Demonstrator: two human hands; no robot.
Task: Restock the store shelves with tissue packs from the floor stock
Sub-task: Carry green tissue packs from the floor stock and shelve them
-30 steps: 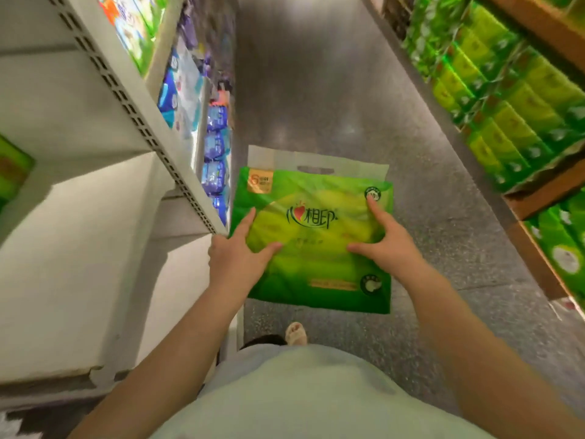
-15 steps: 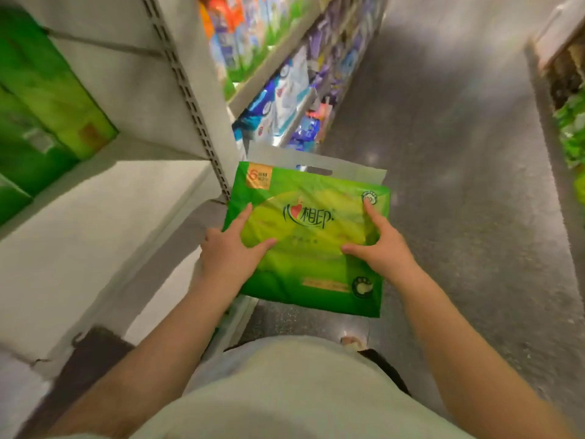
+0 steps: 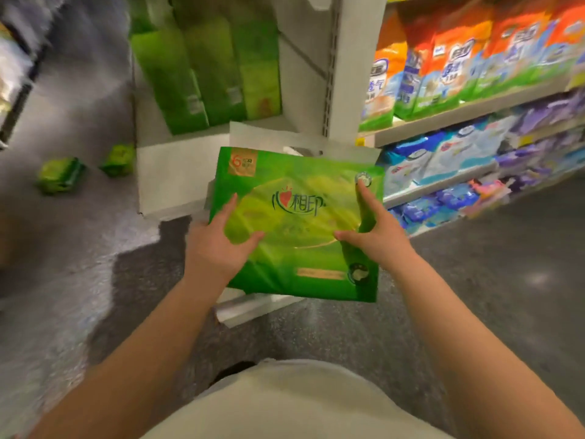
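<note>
A large green tissue pack [image 3: 297, 223] with a white carry handle hangs in front of me, held flat between both hands. My left hand [image 3: 218, 245] grips its left edge, my right hand [image 3: 376, 236] its right side with fingers spread on the face. Just beyond it lies the white end shelf [image 3: 171, 182], where several green tissue packs [image 3: 205, 74] stand upright at the back. Two small green packs [image 3: 60, 174] lie on the floor to the left.
To the right run long shelves [image 3: 443, 115] full of orange, blue and purple packs. A perforated white upright [image 3: 345, 58] separates them from the end shelf. Grey speckled floor [image 3: 506, 264] stretches right and left of the shelf base.
The view has swung left toward the end shelf, which now faces me with its green packs. The held pack stays in both hands, now right in front of the shelf's edge.
</note>
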